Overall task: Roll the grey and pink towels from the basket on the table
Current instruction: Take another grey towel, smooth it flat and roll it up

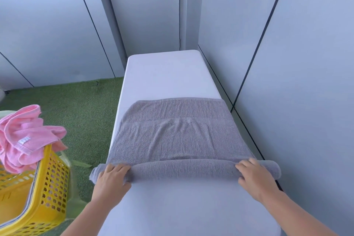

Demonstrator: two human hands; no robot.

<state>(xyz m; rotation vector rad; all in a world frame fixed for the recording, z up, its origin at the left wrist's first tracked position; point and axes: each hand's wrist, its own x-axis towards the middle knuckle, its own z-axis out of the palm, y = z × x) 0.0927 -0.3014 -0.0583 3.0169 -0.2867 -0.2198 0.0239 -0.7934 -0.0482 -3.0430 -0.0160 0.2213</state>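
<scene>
Grey towel [178,136] lies across near part of white table [166,74], near edge rolled into thick tube spanning table width, far part flat. Left hand [112,175] rests on left end of roll, fingers curled over it. Right hand [253,173] rests on right end, fingers curled over roll likewise. Pink towel [26,136] heaped in yellow perforated basket [51,184] left of table, spilling over rim. Green turf floor [80,105] beneath; grey panelled walls [47,25], door [145,5] behind.

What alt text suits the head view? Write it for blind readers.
The left hand and right hand grip the rolled near end of a grey towel on a white table; a pink towel lies in a yellow basket.
</scene>
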